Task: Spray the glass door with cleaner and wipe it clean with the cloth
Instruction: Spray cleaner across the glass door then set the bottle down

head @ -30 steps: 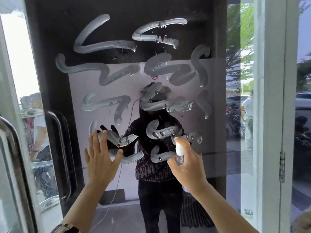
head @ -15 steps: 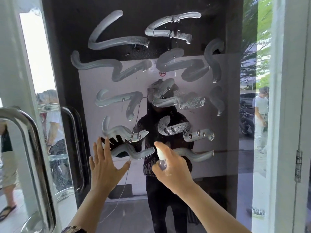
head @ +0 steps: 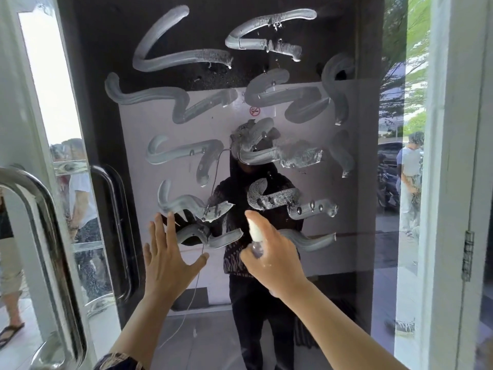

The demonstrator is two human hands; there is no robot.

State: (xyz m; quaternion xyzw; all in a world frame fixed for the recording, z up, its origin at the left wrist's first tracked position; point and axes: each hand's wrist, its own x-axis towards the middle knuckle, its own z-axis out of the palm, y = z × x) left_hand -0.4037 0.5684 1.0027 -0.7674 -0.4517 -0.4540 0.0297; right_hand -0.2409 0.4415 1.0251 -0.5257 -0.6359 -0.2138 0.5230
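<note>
Clear spray bottle (head: 256,243) mostly hidden, right hand (head: 274,259)

two hands (head: 170,260), one spray bottle (head: 255,236), one glass door (head: 266,303), two door handles (head: 34,236)

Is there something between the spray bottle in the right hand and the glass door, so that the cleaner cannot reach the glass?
Nothing visible does. The right hand grips the small clear spray bottle with a white nozzle facing the foam-streaked glass door. The left hand lies flat on the glass, off to the bottle's left.
</note>
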